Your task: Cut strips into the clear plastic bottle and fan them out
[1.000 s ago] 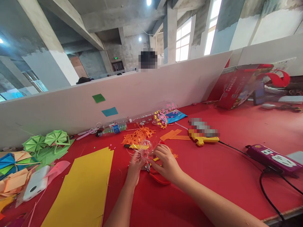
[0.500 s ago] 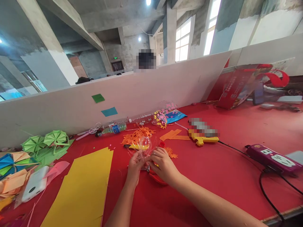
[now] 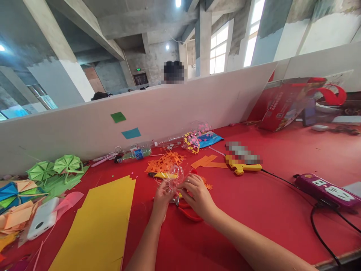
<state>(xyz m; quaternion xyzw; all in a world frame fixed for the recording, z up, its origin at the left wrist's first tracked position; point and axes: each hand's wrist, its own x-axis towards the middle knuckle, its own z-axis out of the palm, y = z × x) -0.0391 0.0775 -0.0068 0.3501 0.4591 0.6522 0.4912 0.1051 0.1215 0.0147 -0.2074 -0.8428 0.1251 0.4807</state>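
Observation:
A clear, curled plastic piece [image 3: 174, 175] is raised above the red table, its cut strips spreading to the left. My left hand [image 3: 163, 196] has its fingers closed round the lower part of it. On the right side of the piece, my right hand [image 3: 194, 190] pinches its edge with thumb and forefinger. Red-handled scissors [image 3: 188, 215] lie under my hands, partly hidden. Behind the piece are a yellow and black cutter [image 3: 160, 175] and a heap of orange paper cutouts [image 3: 165, 162].
Yellow paper sheets [image 3: 96, 222] lie at left, beside green paper umbrellas [image 3: 66, 164] and a white device [image 3: 43, 220]. A yellow glue gun [image 3: 242, 165] and purple power strip [image 3: 324, 189] are at right. Bottles [image 3: 138, 153] line the white partition [image 3: 169, 109].
My right hand has shifted slightly away from my left, and its grip on the plastic has changed. The clear piece has turned, its loop now leaning to the right.

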